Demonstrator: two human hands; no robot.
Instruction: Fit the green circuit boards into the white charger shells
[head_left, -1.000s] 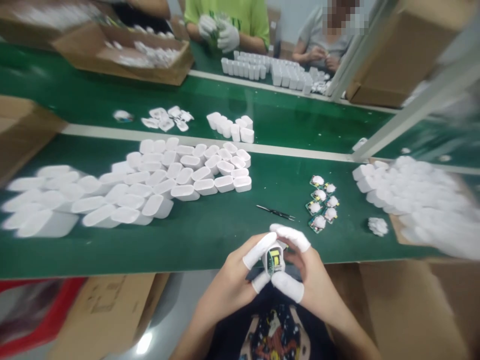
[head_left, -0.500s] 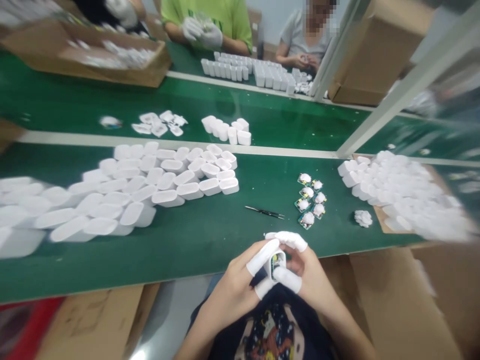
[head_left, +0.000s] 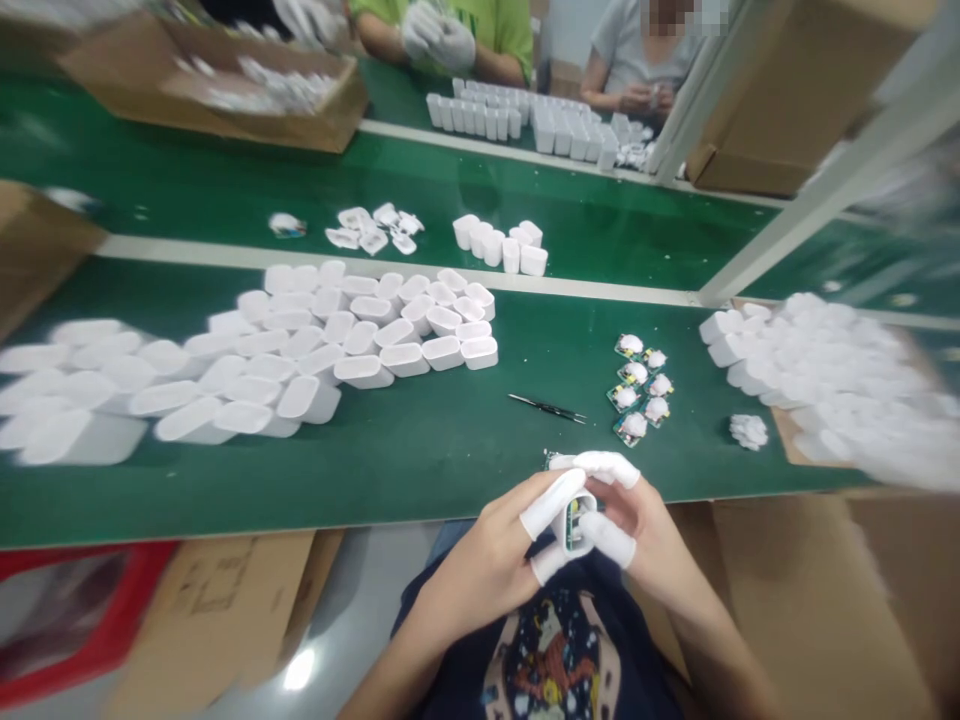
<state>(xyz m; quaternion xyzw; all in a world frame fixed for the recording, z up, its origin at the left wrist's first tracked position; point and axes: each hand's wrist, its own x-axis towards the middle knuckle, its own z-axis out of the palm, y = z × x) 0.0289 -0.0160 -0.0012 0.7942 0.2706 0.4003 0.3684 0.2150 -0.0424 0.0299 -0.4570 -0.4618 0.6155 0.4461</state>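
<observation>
I have one cup (head_left: 562, 530) between the left hand (head_left: 517, 530) and the right hand (head_left: 637, 510), at the bench's (head_left: 420, 490) near edge, a board (head_left: 573, 518) inside it. Behind them I see tweezers (head_left: 547, 408), loose boards (head_left: 632, 373) to their right, then a wad (head_left: 748, 431) and, farthest right, a heap (head_left: 825, 370) partly on cardboard (head_left: 795, 445). Grouped cups (head_left: 360, 340) lie left. Beyond the rail (head_left: 600, 291), lids (head_left: 373, 228) lie left of more cups (head_left: 480, 240); a carton (head_left: 300, 130) sits farther back.

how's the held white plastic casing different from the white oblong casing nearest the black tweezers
The held white casing shows a green circuit board inside; the oblong casing nearest the tweezers shows only white. The held casing is between left hand and right hand, the other on the green table. Both are open.
</observation>
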